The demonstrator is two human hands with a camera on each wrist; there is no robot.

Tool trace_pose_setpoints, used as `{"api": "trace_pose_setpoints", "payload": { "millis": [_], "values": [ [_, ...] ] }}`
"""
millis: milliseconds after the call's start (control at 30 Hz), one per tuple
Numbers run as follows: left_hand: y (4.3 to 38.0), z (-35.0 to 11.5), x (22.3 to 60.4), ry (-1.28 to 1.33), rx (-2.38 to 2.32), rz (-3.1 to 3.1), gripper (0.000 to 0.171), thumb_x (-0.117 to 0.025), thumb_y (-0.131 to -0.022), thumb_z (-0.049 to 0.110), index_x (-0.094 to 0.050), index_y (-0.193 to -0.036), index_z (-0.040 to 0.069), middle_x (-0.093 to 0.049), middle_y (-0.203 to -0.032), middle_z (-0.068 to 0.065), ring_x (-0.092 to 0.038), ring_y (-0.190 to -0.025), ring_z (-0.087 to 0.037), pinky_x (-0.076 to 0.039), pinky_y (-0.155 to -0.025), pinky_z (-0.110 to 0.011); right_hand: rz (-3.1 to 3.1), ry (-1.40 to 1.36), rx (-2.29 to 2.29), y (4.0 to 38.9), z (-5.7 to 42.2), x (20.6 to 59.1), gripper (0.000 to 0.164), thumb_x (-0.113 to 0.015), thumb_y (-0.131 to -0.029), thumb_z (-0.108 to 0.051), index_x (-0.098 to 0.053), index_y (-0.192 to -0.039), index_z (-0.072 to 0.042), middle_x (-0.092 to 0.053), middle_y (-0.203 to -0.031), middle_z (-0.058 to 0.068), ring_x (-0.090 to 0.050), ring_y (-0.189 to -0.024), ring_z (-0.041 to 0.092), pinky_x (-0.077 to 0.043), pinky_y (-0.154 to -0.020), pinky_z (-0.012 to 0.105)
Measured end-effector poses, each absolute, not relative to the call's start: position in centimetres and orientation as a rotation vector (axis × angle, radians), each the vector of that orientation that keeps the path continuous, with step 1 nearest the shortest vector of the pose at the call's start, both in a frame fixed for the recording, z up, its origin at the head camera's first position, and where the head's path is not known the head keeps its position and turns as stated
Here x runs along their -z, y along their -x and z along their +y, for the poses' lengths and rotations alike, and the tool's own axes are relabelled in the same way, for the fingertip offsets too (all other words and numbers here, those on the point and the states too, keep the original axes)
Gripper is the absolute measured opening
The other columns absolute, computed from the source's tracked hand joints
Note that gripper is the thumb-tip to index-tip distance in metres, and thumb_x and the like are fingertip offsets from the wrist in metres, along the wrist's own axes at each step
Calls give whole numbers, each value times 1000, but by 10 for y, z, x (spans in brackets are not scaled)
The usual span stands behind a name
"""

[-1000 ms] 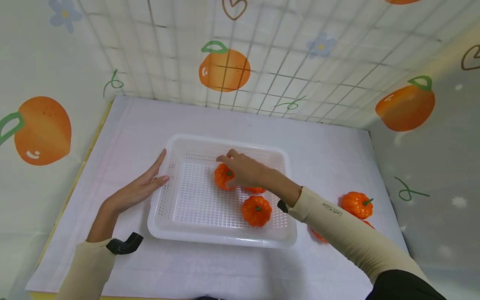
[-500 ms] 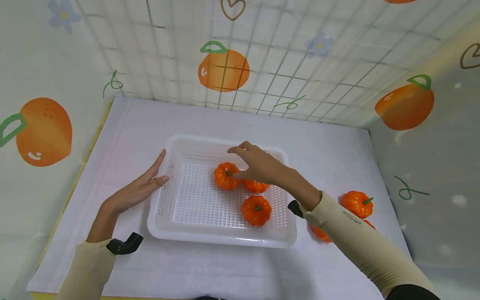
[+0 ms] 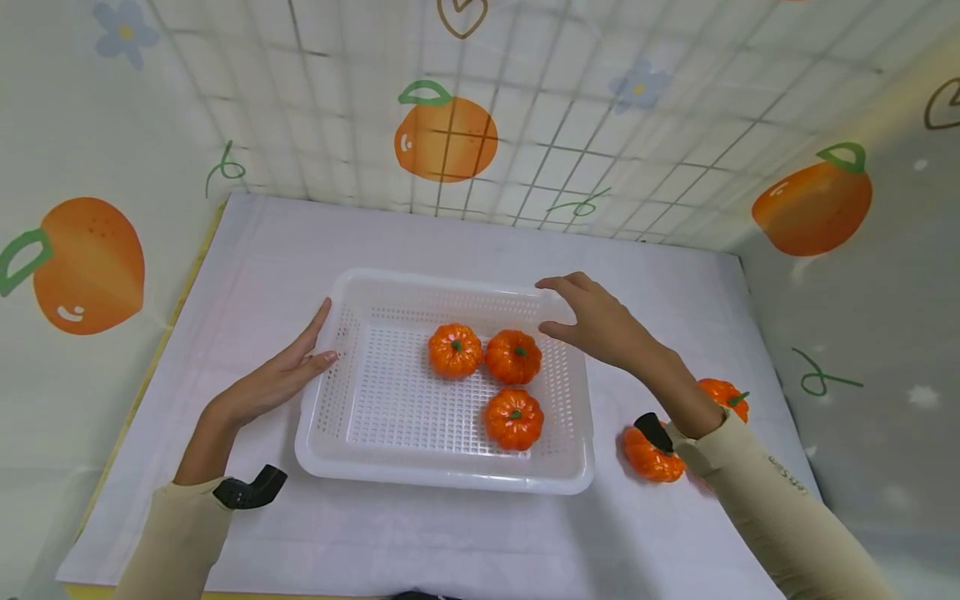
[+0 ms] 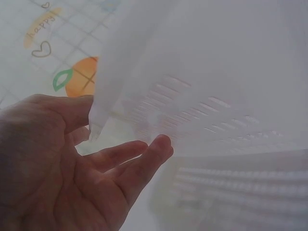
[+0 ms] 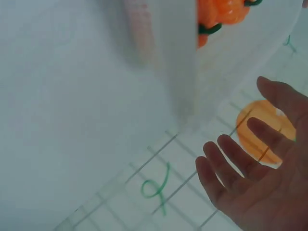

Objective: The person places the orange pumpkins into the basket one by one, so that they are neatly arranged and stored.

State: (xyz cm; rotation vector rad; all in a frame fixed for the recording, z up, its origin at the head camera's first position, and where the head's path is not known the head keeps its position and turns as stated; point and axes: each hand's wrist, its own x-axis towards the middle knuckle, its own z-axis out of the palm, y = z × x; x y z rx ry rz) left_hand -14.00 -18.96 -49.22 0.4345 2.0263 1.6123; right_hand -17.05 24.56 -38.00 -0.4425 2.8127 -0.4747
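Note:
A white perforated plastic basket [image 3: 420, 479] holds three small orange toy pumpkins: one near the middle [image 3: 455, 351], one beside it to the right [image 3: 513, 357] and one nearer the front [image 3: 514, 419]. My left hand [image 3: 273, 379] rests against the basket's left side, its fingers fairly straight; in the left wrist view, the fingertips [image 4: 161, 144] lie by the basket's wall. My right hand [image 3: 600, 325] hovers around the basket's back right corner with nothing in it. Its spread fingers show in the right wrist view.
Right of the basket, an orange pumpkin [image 3: 654, 454] lies on the white-covered table [image 3: 450, 542]. Another pumpkin [image 3: 726, 392] sits farther back, and a bit of orange shows beneath the right forearm. Patterned cloth walls [image 3: 525, 125] border the table at the back and sides.
My right hand has let go of the pumpkin in the basket's middle and moved right to the basket's corner. The left hand and the basket have stayed put.

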Motion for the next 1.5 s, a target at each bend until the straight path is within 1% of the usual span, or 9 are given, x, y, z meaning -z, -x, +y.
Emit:
{"api": "trace_pose_setpoints", "payload": {
  "millis": [167,267,500,667,767,900,1200,1333,1500],
  "values": [
    [140,-190,493,-429,-1613,2032,73,-46,-107,33,7,-156,46,9,-162,18,9,-149,-12,4,-116,-61,2865,294,467,162,281,378,59,-71,-94,-24,-46,-145,-10,-42,-144,25,-45,-126,46,-42,-95,68],
    [140,-190,493,-428,-1616,2034,73,-46,-107,33,6,-156,46,9,-163,18,9,-149,-12,4,-116,-61,2889,215,439,156,302,381,59,-70,-95,-24,-46,-145,-7,-41,-142,29,-44,-124,49,-40,-94,70],
    [139,-189,493,-431,-1615,2042,72,-47,-107,35,5,-156,47,9,-163,18,9,-149,-12,3,-116,-61,2906,-2,372,144,353,390,61,-69,-94,-23,-43,-145,0,-38,-139,36,-40,-121,53,-40,-93,70],
    [139,-189,493,-430,-1610,2047,72,-47,-106,36,4,-156,48,8,-163,19,9,-149,-12,3,-116,-61,2882,-156,338,133,395,399,69,-71,-93,-26,-37,-146,3,-31,-139,41,-37,-120,57,-42,-89,71],
    [140,-189,493,-427,-1605,2047,72,-47,-106,36,5,-156,48,8,-162,19,9,-149,-12,3,-116,-61,2869,-233,324,125,419,405,73,-71,-92,-25,-34,-146,6,-31,-135,42,-37,-117,57,-46,-84,68],
    [140,-189,494,-424,-1604,2048,73,-47,-106,36,5,-156,46,9,-162,18,9,-149,-12,3,-116,-61,2846,-279,341,114,445,411,77,-72,-91,-26,-31,-145,10,-29,-132,45,-35,-113,58,-47,-81,67],
    [140,-189,494,-420,-1618,2046,73,-46,-106,36,5,-158,43,9,-162,19,10,-149,-12,3,-115,-61,2805,-352,332,98,475,422,92,-69,-91,-48,-28,-143,15,-24,-131,50,-32,-113,61,-42,-83,73],
    [140,-189,494,-414,-1617,2044,73,-46,-107,36,5,-158,43,9,-162,19,9,-149,-12,3,-115,-62,2754,-392,334,94,482,427,94,-68,-91,-51,-27,-142,17,-23,-130,51,-31,-113,62,-42,-84,73],
    [139,-189,493,-410,-1616,2041,73,-46,-107,35,6,-158,43,9,-163,19,9,-149,-13,4,-115,-62,2681,-443,367,89,486,433,97,-67,-89,-55,-26,-142,16,-22,-129,50,-31,-113,61,-46,-82,70]
  ]
}}
